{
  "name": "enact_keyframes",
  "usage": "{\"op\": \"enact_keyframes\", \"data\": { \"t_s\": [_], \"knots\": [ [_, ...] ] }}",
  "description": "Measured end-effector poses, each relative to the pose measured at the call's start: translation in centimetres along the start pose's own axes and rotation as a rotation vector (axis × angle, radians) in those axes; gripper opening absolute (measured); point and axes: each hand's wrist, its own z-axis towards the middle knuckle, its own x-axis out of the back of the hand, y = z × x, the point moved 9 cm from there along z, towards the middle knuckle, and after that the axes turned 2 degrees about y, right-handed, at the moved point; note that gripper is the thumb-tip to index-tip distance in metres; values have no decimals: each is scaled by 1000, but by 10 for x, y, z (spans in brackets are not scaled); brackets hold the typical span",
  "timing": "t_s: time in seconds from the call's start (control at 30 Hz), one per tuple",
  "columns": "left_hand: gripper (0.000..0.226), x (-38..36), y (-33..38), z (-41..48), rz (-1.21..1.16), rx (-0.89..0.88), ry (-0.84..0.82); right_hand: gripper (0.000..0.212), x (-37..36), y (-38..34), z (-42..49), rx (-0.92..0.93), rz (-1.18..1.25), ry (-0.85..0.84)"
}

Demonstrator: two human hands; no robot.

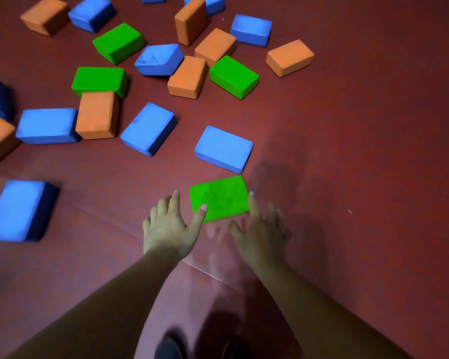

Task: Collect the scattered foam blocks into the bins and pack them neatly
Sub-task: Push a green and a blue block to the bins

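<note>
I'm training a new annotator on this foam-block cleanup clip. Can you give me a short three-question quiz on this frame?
1. Multiple choice: the left hand and right hand reach to either side of which block? A) the nearest green rectangular foam block; B) an orange foam block; C) a blue foam block.
2. True or false: a bin is in view.
3. Fill in: ___ green blocks in all lie on the dark red floor.
Key: 1 A; 2 false; 3 four.
</note>
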Motion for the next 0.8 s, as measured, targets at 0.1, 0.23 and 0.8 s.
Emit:
{"op": "enact_keyframes", "data": {
  "t_s": [0.1, 0.23, 0.8],
  "knots": [
    [92, -6, -4, 31, 23, -2, -39, 85, -10, -17, 26, 23, -19, -15],
    [97, -6, 3, 93, 50, -10, -66, 83, -13, -49, 76, 50, -32, 14],
    [133, -205, -18, 191, 168, 83, -234, 85, -145, -40, 288, 344, -150, -94]
  ]
}}
